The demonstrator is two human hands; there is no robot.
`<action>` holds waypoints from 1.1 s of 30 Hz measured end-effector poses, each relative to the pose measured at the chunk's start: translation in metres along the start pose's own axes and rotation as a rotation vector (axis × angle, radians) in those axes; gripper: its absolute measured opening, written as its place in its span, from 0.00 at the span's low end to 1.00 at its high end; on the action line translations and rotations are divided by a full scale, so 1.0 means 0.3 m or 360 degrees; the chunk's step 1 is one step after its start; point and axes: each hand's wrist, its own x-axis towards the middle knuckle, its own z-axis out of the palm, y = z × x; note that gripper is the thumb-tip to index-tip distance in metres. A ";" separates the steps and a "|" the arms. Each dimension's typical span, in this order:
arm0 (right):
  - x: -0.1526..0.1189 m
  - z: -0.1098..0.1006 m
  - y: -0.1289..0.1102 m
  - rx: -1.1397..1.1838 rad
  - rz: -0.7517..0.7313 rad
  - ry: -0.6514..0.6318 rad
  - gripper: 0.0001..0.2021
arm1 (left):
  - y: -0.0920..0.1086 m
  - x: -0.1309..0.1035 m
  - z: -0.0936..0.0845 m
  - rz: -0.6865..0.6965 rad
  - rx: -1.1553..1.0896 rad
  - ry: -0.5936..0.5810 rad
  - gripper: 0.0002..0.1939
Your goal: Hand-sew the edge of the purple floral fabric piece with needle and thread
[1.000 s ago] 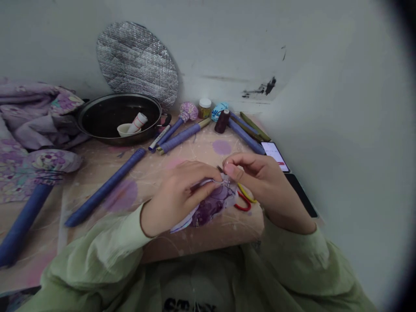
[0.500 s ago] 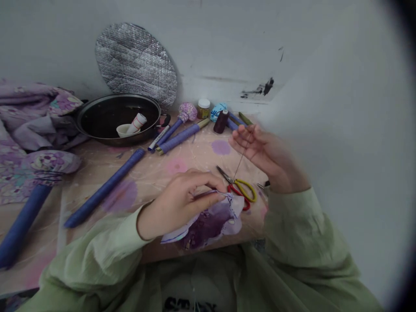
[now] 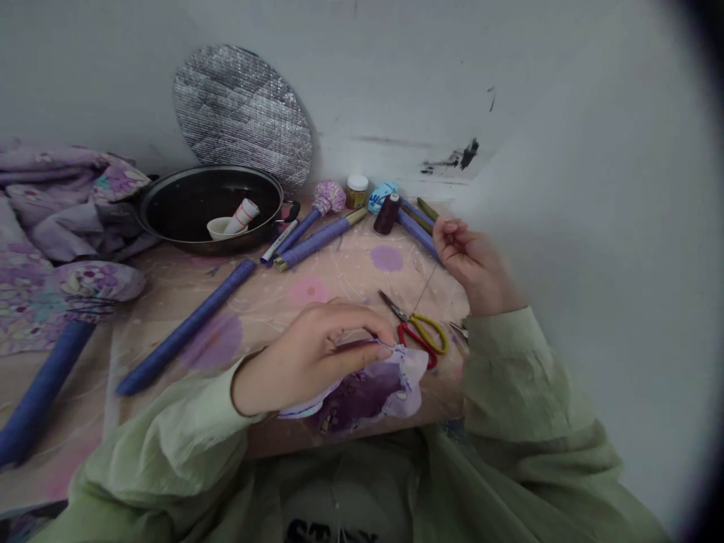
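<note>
My left hand (image 3: 320, 348) is closed, thumb and forefinger pinching the gathered edge of a purple and white patterned cloth (image 3: 370, 392) at the table's near edge. Up and to the right is my right hand (image 3: 473, 260), its fingers curled in. A thin dark thread (image 3: 426, 287) runs taut from these fingers down toward the cloth. Whether they hold a needle as well, I cannot make out. Scissors (image 3: 428, 332) with one red and one yellow handle lie just beyond the cloth, beneath the line of the thread.
A dark thread spool (image 3: 387, 216) and a white-lidded jar (image 3: 357, 192) stand by the wall. Further left is a black pan (image 3: 170, 215) holding a small cup. Purple-wrapped sticks (image 3: 189, 324) lie across the table. Floral fabric (image 3: 34, 226) is heaped at left.
My right hand has drawn outward to the right and slightly down, its fingers curling in more, with the thread still stretched from it. The left hand keeps its pinch on the cloth.
</note>
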 end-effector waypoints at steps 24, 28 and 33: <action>-0.522 0.201 -0.255 0.0043 0.0241 -0.0510 0.08 | -0.018 0.054 -0.052 0.0378 0.0656 0.0533 0.08; -0.555 0.208 -0.255 0.0046 0.0176 -0.0439 0.08 | 0.001 0.054 -0.051 0.0339 0.0443 0.0276 0.03; -0.571 0.215 -0.245 -0.0050 0.0162 -0.0402 0.07 | -0.004 0.046 -0.039 0.0218 0.0216 0.0117 0.05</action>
